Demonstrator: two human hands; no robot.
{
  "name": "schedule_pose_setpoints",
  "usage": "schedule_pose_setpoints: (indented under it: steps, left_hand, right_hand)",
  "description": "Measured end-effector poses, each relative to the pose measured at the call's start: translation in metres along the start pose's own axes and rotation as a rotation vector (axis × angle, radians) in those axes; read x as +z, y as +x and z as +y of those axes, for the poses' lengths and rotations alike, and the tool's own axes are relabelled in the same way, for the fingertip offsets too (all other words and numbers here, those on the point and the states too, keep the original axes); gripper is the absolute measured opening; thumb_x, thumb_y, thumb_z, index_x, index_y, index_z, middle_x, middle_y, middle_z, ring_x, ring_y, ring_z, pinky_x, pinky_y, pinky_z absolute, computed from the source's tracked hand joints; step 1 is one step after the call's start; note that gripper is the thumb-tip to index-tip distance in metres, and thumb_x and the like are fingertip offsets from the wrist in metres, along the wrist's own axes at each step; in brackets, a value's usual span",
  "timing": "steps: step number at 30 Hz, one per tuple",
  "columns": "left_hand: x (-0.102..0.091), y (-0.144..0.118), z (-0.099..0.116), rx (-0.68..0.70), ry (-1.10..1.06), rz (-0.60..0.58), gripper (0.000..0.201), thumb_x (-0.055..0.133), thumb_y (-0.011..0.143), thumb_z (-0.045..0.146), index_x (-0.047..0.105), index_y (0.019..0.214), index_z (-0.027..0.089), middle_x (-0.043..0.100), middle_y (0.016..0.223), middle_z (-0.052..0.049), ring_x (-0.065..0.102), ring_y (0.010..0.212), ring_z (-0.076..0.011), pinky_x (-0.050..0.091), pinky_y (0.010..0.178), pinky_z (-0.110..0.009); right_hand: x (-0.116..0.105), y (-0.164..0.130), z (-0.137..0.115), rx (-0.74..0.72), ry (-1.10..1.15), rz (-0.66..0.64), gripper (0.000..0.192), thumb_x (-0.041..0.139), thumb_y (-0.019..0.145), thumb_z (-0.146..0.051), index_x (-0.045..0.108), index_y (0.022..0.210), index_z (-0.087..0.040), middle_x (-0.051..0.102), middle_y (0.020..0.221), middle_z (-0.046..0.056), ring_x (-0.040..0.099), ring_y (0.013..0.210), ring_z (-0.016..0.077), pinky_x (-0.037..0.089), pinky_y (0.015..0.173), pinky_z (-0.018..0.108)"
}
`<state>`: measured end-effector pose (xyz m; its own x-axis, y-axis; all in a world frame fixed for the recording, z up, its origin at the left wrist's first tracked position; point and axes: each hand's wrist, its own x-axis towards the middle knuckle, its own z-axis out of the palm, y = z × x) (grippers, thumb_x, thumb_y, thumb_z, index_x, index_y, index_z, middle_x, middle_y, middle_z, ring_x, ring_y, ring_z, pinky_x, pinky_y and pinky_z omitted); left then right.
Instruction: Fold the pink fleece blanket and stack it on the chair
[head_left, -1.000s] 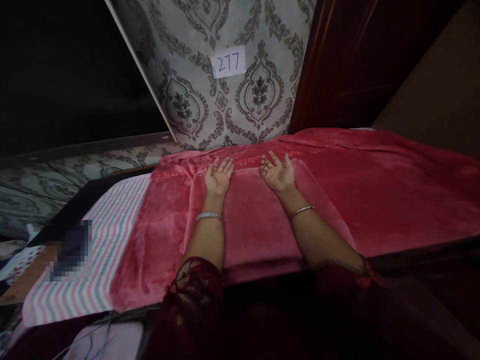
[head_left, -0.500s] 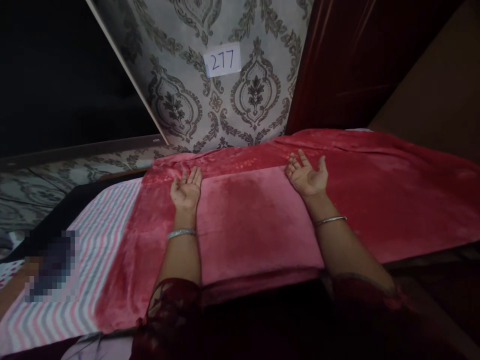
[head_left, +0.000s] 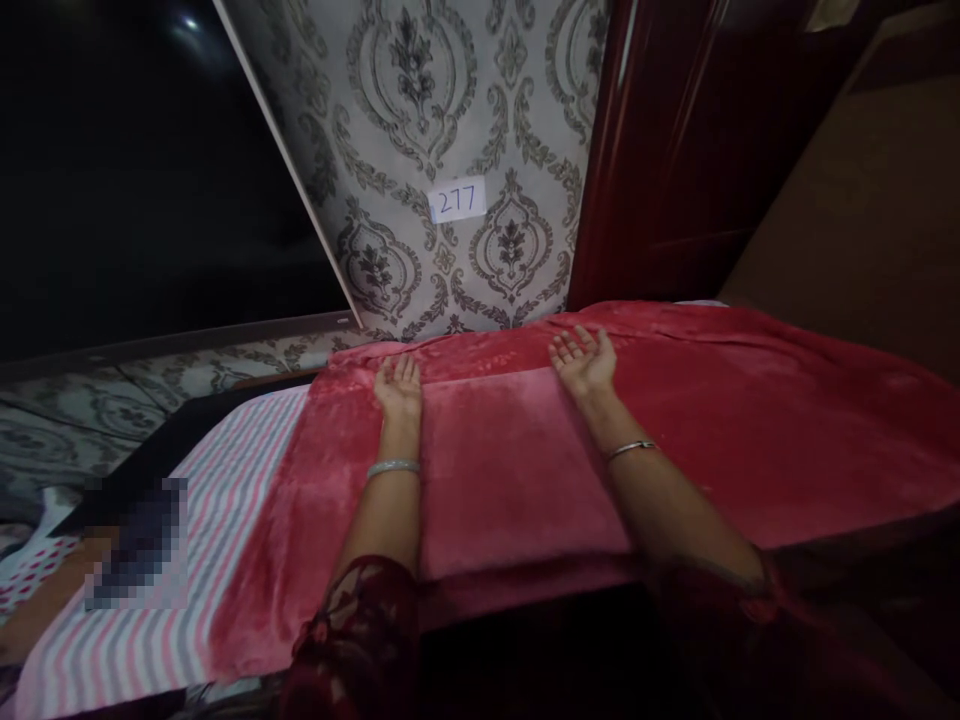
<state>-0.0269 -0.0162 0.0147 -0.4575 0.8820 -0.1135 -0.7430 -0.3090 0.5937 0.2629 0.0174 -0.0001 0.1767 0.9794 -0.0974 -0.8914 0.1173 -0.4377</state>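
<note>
A red plush blanket (head_left: 750,430) lies spread out, with a folded pinkish-red section (head_left: 517,470) in its middle. My left hand (head_left: 400,388) rests palm up at the left side of the folded section, fingers stretched out. At its far right corner lies my right hand (head_left: 585,362), also palm up with the fingers apart. Neither hand holds anything. Each wrist wears a bangle, and both forearms run along the sides of the folded section.
Beneath the blanket, a striped white, pink and grey cloth (head_left: 202,510) shows at the left. Another person's arm (head_left: 52,595) rests beside it, partly pixelated. A dark screen (head_left: 165,180) stands at the back left, a patterned wall (head_left: 450,120) behind, and a dark red wooden panel (head_left: 660,160) at right.
My view has tilted up, so the wall and the number card sit lower. My two hands have come slightly closer together, still palm up and holding nothing.
</note>
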Motion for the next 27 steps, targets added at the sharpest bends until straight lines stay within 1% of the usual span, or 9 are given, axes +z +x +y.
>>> schedule_pose_setpoints:
  steps: [4, 7, 10, 13, 14, 16, 22, 24, 27]
  left_hand:
    - [0.026, 0.007, -0.026, 0.007, 0.051, -0.095, 0.021, 0.045, 0.089, 0.034, 0.059, 0.101, 0.023, 0.061, 0.132, -0.014, 0.056, 0.13, -0.0213, 0.045, 0.107, -0.037]
    - [0.026, 0.008, -0.045, -0.021, 0.069, -0.091, 0.018, 0.049, 0.088, 0.034, 0.059, 0.099, 0.024, 0.062, 0.131, -0.014, 0.056, 0.13, -0.0224, 0.044, 0.108, -0.039]
    - [0.01, 0.008, -0.056, -0.073, 0.083, -0.069, 0.014, 0.052, 0.087, 0.035, 0.059, 0.092, 0.024, 0.064, 0.124, -0.014, 0.056, 0.129, -0.0248, 0.046, 0.107, -0.042]
    - [-0.005, 0.01, -0.057, -0.112, 0.08, -0.052, 0.016, 0.052, 0.087, 0.039, 0.059, 0.089, 0.024, 0.064, 0.121, -0.015, 0.057, 0.127, -0.0252, 0.047, 0.105, -0.041]
    - [-0.008, 0.01, -0.056, -0.119, 0.071, -0.048, 0.017, 0.052, 0.087, 0.039, 0.059, 0.09, 0.024, 0.063, 0.121, -0.015, 0.058, 0.126, -0.0246, 0.047, 0.105, -0.041]
    - [-0.01, 0.011, -0.055, -0.132, 0.048, -0.044, 0.019, 0.05, 0.088, 0.04, 0.059, 0.093, 0.024, 0.063, 0.12, -0.014, 0.059, 0.123, -0.0236, 0.048, 0.105, -0.04]
    - [-0.003, 0.003, -0.053, -0.157, -0.018, -0.015, 0.025, 0.039, 0.095, 0.036, 0.059, 0.096, 0.021, 0.063, 0.122, -0.015, 0.061, 0.122, -0.0215, 0.049, 0.104, -0.037]
    - [0.001, 0.0, -0.053, -0.156, -0.023, 0.0, 0.026, 0.039, 0.095, 0.035, 0.06, 0.098, 0.02, 0.064, 0.123, -0.016, 0.06, 0.124, -0.0209, 0.048, 0.105, -0.036]
    - [0.008, -0.005, -0.05, -0.146, -0.011, 0.041, 0.027, 0.038, 0.097, 0.034, 0.061, 0.104, 0.021, 0.064, 0.126, -0.015, 0.056, 0.131, -0.0209, 0.045, 0.108, -0.037]
  right_hand:
    - [0.062, -0.011, 0.054, 0.036, 0.017, -0.081, 0.024, 0.044, 0.095, -0.043, 0.06, 0.095, -0.025, 0.065, 0.086, 0.001, 0.064, 0.075, 0.0142, 0.056, 0.066, 0.027]
    - [0.09, -0.021, 0.102, 0.071, 0.013, -0.067, 0.019, 0.047, 0.095, -0.039, 0.06, 0.096, -0.026, 0.064, 0.085, -0.001, 0.061, 0.073, 0.0115, 0.054, 0.064, 0.023]
    - [0.087, -0.028, 0.141, 0.158, -0.031, -0.016, 0.016, 0.05, 0.094, -0.038, 0.06, 0.095, -0.025, 0.062, 0.086, -0.002, 0.06, 0.072, 0.0106, 0.052, 0.063, 0.02]
    - [0.065, -0.023, 0.154, 0.22, -0.04, 0.024, 0.02, 0.047, 0.095, -0.041, 0.058, 0.093, -0.024, 0.061, 0.085, 0.0, 0.06, 0.073, 0.0131, 0.054, 0.063, 0.024]
    - [0.057, -0.018, 0.151, 0.227, -0.035, 0.031, 0.023, 0.045, 0.096, -0.043, 0.058, 0.094, -0.025, 0.06, 0.086, 0.001, 0.061, 0.074, 0.0142, 0.056, 0.064, 0.027]
    - [0.043, -0.003, 0.131, 0.216, -0.028, 0.039, 0.027, 0.044, 0.097, -0.049, 0.057, 0.097, -0.025, 0.061, 0.091, 0.002, 0.063, 0.078, 0.0157, 0.057, 0.067, 0.03]
    - [-0.003, 0.039, 0.032, 0.071, -0.038, 0.105, 0.036, 0.036, 0.098, -0.056, 0.057, 0.102, -0.028, 0.06, 0.103, 0.003, 0.063, 0.088, 0.015, 0.058, 0.074, 0.029]
    - [-0.014, 0.044, 0.017, 0.04, -0.056, 0.082, 0.039, 0.034, 0.098, -0.058, 0.058, 0.102, -0.028, 0.06, 0.106, 0.004, 0.063, 0.093, 0.0162, 0.058, 0.078, 0.032]
    - [-0.023, 0.045, 0.018, 0.052, -0.12, -0.01, 0.042, 0.033, 0.098, -0.059, 0.059, 0.102, -0.027, 0.061, 0.104, 0.004, 0.063, 0.091, 0.0164, 0.057, 0.08, 0.033]
